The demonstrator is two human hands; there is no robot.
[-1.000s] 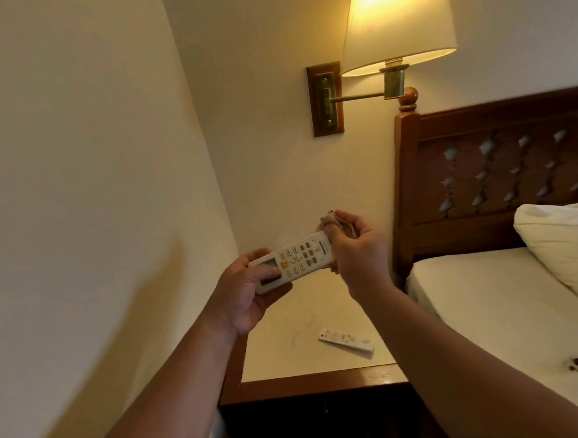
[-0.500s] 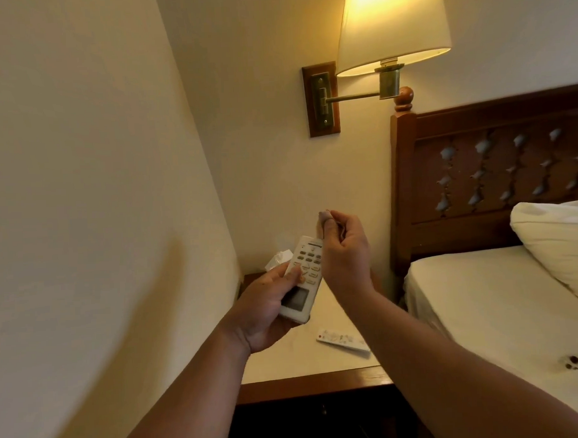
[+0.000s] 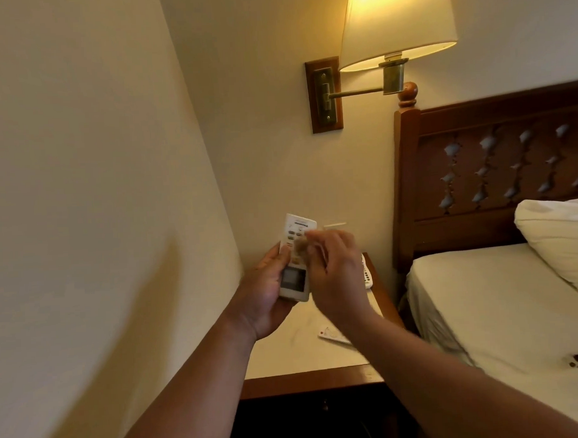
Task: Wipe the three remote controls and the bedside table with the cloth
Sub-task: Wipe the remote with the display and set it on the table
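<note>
Two forearms, both bare from wrist to frame edge, no cloth on either: L forearm (image 3: 195,386) at lower left, R forearm (image 3: 450,373) at lower right, looming larger in the wide-angle view. Hands bare too. L hand (image 3: 264,295) fairly sharp, thumb outline readable. R hand (image 3: 338,276) smeared by motion blur, esp. toward the tips.

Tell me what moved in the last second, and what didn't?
The left hand turned the white remote from lying sideways to standing on end, gripping it throughout. The right hand, pinching the small cloth, came from the remote's end down across its buttons; it is blurred there. The slim remote on the bedside table stayed put.
</note>
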